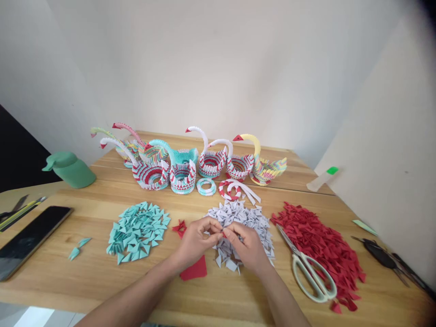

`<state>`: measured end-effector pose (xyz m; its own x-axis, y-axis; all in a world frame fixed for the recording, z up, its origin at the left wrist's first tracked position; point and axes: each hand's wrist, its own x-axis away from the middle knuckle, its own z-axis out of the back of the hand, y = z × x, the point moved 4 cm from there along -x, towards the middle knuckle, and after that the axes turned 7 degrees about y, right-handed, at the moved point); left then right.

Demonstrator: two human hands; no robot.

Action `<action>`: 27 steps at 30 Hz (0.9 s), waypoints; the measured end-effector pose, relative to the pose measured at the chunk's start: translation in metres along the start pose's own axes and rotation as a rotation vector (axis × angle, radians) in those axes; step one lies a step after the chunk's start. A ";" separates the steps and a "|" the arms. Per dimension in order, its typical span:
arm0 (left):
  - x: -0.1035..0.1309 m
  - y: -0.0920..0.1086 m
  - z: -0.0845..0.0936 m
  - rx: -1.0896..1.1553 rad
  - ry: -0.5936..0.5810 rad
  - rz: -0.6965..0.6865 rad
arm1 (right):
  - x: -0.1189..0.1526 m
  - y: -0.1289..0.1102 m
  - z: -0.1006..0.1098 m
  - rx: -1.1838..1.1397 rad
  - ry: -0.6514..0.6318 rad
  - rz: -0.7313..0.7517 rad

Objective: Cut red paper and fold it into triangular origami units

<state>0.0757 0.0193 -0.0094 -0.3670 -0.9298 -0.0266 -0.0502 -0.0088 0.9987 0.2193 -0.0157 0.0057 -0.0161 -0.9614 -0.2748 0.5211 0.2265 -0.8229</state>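
Note:
Over a pile of pale lavender folded paper pieces [257, 227], my left hand [199, 240] and my right hand [248, 246] meet fingertip to fingertip. Both are closed in a pinch on a small red paper piece [224, 234], mostly hidden by the fingers. A flat red paper sheet [195, 269] lies partly under my left wrist. Just left of that hand are a few red folded pieces [178, 228]. To the right, white-handled scissors [313, 277] rest against a large heap of red paper triangles [316, 236].
Turquoise triangles [139, 231] form a pile on the left, near a phone [32, 236] and a green jug [70, 170]. Several folded-paper swans [211, 163] stand at the back, with paper rings [206, 186] in front. Dark-handled tools [378, 253] lie far right.

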 end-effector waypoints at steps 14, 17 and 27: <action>0.002 -0.009 0.000 0.089 0.035 -0.038 | -0.001 0.010 -0.006 -0.131 0.021 -0.119; 0.004 -0.011 -0.003 -0.002 0.024 -0.063 | -0.002 0.008 -0.004 -0.043 0.046 -0.046; 0.000 -0.016 -0.004 0.057 -0.015 0.114 | -0.002 0.018 -0.004 -0.145 0.075 -0.123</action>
<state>0.0805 0.0179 -0.0254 -0.3876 -0.9178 0.0857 -0.0596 0.1177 0.9913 0.2256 -0.0095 -0.0109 -0.1384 -0.9701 -0.1992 0.3826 0.1331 -0.9143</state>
